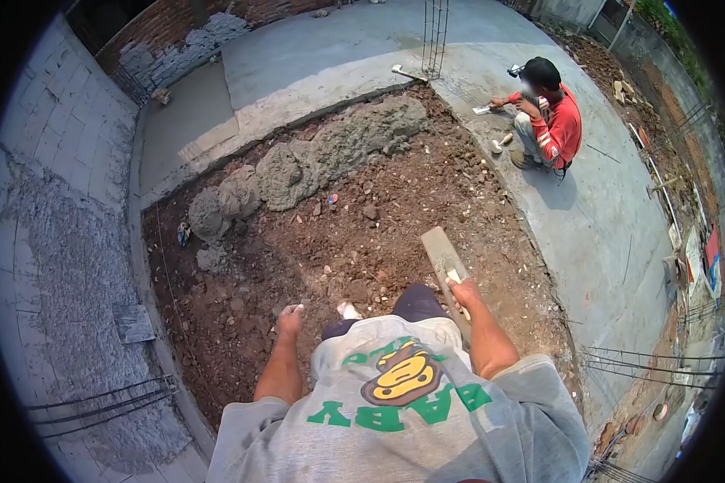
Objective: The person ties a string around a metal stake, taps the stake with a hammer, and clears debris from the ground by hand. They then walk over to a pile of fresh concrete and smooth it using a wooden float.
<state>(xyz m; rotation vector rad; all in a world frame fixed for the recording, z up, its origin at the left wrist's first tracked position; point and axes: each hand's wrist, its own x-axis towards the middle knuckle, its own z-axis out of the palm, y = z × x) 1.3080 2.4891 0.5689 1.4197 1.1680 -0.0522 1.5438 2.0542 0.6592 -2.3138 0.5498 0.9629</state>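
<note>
My right hand (464,295) is wrapped round the handle of a long plastering float (441,248), its flat grey blade pointing forward over the soil. Lower on the left, my left hand (290,320) is closed, fingers curled; what it may hold is too small to make out. Both hands are above a patch of reddish-brown, stony soil (338,249). Beyond them, a long heap of wet grey concrete (298,167) lies along the far edge of the soil, touching neither hand.
A co-worker in a red top (562,127) squats on the concrete slab (588,217) at right, a hand near a trowel (482,109). Rebar (435,40) rises behind the heap. A block wall (56,217) bounds the left; rebar ends (652,362) jut in at right.
</note>
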